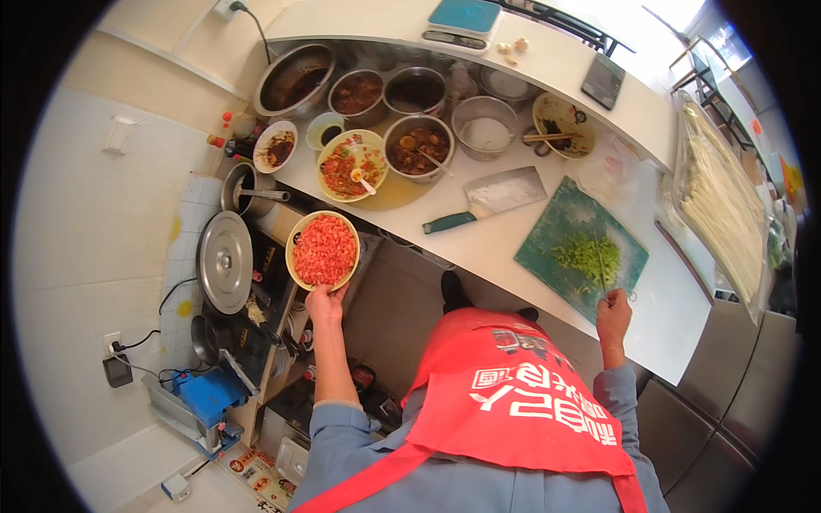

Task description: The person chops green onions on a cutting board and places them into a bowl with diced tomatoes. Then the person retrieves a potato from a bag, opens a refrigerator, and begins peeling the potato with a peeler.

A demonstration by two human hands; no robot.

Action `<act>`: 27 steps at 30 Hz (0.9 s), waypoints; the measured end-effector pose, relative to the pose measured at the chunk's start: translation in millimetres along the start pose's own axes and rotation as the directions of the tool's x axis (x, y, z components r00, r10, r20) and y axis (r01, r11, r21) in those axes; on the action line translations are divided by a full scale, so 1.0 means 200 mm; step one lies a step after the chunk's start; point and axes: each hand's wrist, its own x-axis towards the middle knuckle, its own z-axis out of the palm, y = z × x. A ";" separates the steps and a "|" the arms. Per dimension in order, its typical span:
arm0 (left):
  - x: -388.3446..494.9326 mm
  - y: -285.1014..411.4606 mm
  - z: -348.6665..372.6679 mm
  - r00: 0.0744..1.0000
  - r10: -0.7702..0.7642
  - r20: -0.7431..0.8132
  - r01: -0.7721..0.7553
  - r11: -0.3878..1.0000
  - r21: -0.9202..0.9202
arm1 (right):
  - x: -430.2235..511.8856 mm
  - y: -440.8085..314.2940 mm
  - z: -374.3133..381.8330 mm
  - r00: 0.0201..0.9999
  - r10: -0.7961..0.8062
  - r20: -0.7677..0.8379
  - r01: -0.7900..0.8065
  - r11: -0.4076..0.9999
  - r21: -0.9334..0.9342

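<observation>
My left hand [327, 302] grips the near rim of a pale yellow bowl [290, 260] full of minced red meat [325, 249], held out left of the counter's edge. At the right, my right hand [614, 317] is closed round the handle of a knife, whose blade [600, 260] stands edge-down in chopped green vegetable [577, 255]. That heap lies on a green cutting board [551, 218]. Left of the board a cleaver [507, 190] with a green handle rests flat, whitish residue on its blade. A bowl of chopped red and green peppers [340, 176] with a white spoon stands further left.
Metal pots of sauce and stew [418, 146] and a basin of white powder [485, 131] line the counter's back. A scale [463, 22], garlic and a phone [603, 81] lie on the upper ledge. A pot lid [224, 262] is at left, bagged pale sticks [721, 192] at right.
</observation>
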 end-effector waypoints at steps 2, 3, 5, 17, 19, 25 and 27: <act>-0.16 -0.04 -0.01 0.995 -0.024 0.094 0.015 0.996 0.091 | 0.01 0.01 -0.01 0.999 -0.043 -0.026 0.043 0.999 -0.002; -0.25 -0.06 -0.01 0.986 -0.022 0.164 0.002 0.992 0.124 | 0.02 0.01 -0.01 0.999 -0.037 -0.021 0.037 0.999 -0.031; -0.40 -0.11 0.03 0.963 -0.070 0.260 0.025 0.985 0.172 | 0.03 0.01 -0.03 1.000 -0.024 0.001 0.024 1.000 0.003; -0.71 -0.71 0.63 0.736 -0.438 0.517 0.193 0.867 0.460 | 0.02 0.01 -0.09 1.000 -0.027 -0.015 0.028 0.997 0.070; -0.72 -0.78 0.72 0.733 -0.442 0.517 0.179 0.859 0.480 | 0.00 0.00 -0.13 0.999 -0.051 0.016 0.051 0.999 0.004; -0.69 -0.88 0.95 0.735 -0.481 0.478 0.171 0.814 0.555 | -0.01 -0.01 -0.22 0.983 -0.176 0.043 0.180 0.976 -0.126; -0.67 -0.90 1.00 0.712 -0.487 0.505 0.164 0.815 0.556 | -0.01 -0.01 -0.24 0.977 -0.206 0.059 0.213 0.969 -0.129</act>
